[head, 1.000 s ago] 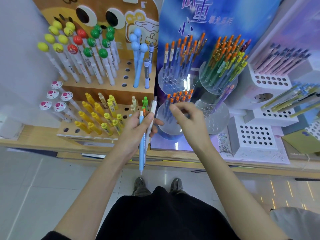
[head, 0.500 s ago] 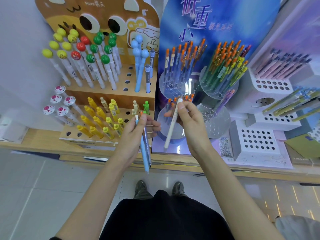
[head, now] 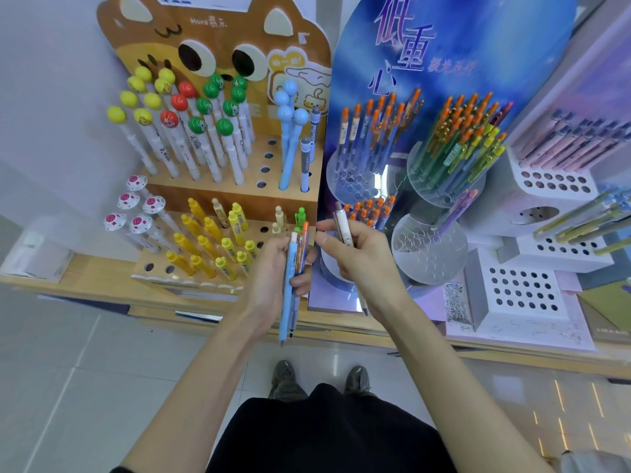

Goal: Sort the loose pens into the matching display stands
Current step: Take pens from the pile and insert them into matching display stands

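Observation:
My left hand [head: 273, 271] grips a small bunch of loose pens [head: 293, 278], a light blue one and orange-capped ones, tips pointing down. My right hand [head: 355, 257] holds a single white pen [head: 343, 227] upright, close to the bunch. Both hands hover in front of the seam between the brown cat-shaped wooden stand [head: 239, 196] and the blue display with clear round tiers [head: 430, 254]. Orange-capped pens [head: 368, 208] stand in a tier just behind my right hand.
Ball-topped pens [head: 191, 131] fill the wooden stand's upper row, yellow pens [head: 211, 240] its lower row. White perforated stands [head: 522, 291] with pastel pens sit at the right. All stand on a wooden counter [head: 85, 278]; my feet and tiled floor lie below.
My right hand has taken the white pen out of the left hand's bunch and drawn it rightward, then turned it upright. The left hand has risen slightly with the remaining pens.

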The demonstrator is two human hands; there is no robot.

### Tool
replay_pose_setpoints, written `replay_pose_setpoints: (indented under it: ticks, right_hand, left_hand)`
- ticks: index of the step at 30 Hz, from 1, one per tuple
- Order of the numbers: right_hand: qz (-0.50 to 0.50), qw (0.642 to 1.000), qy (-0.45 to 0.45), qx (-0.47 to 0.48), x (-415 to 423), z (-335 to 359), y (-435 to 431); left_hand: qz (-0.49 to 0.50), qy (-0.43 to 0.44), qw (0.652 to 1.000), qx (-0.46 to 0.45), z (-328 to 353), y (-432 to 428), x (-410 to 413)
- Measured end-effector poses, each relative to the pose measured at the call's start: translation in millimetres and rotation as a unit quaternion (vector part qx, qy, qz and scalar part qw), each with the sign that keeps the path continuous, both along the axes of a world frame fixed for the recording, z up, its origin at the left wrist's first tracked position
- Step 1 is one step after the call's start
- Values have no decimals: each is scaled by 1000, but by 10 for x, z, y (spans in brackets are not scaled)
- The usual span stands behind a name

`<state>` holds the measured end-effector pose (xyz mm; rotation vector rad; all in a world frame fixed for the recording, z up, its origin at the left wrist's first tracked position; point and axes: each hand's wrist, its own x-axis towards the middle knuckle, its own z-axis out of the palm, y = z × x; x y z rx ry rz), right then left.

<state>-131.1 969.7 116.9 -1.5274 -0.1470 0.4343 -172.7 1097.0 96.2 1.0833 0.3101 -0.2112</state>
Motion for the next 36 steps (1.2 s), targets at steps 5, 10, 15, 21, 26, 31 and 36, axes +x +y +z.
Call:
replay_pose_setpoints:
  ticks: [5, 10, 15, 21, 26, 31, 36]
  right_hand:
    - [31, 999, 12, -25, 35, -9, 41]
    - [-1, 998, 7, -63, 8, -88, -21]
    - [-24, 997, 50, -46, 31, -95, -109]
    - [-108, 992, 68, 1, 56, -136, -173]
    - [-275, 951, -78, -116, 160, -168, -326]
    - [-302, 934, -117, -150, 69, -276, -201]
    - [-342, 920, -131, -141, 28, -295, -72]
  left_hand:
    - [-4, 22, 1000, 13, -2, -6, 2]
    - [-29, 54, 996, 71, 8, -58, 12]
    - [-57, 18, 996, 60, 10, -43, 1]
    - [-53, -18, 980, 189, -62, 68, 87]
    - [33, -27, 985, 170, -49, 255, 215]
    - [69, -54, 984, 158, -74, 346, 261]
    - [83, -63, 984, 147, -96, 379, 238]
